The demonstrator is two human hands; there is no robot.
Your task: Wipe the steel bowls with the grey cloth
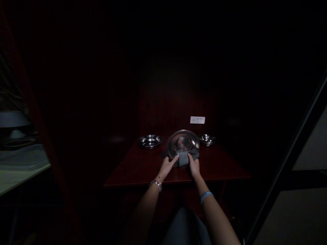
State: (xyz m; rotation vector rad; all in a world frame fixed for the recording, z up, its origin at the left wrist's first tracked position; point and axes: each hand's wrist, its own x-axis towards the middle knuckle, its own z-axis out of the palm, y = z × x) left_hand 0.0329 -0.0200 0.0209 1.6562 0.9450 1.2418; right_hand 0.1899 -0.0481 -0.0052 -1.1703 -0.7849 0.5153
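Note:
A shiny round metal plate [183, 141] is tilted up above the dark red table, its face toward me. My left hand [168, 164] grips its lower left rim, with the thumb on top. A grey cloth [183, 158] lies against the plate's lower edge. My right hand [194, 164] is closed on that cloth, thumb on the near side, pressing it to the rim. The fingers of both hands are mostly hidden behind the plate and cloth.
A metal dish [150, 141] rests on the red table [143, 170] at left. Stacked metal bowls [207, 140] stand at right. A white socket panel [197, 120] is on the back wall. At far left, a pale surface [15, 177] holds a clear plastic tray [24, 157].

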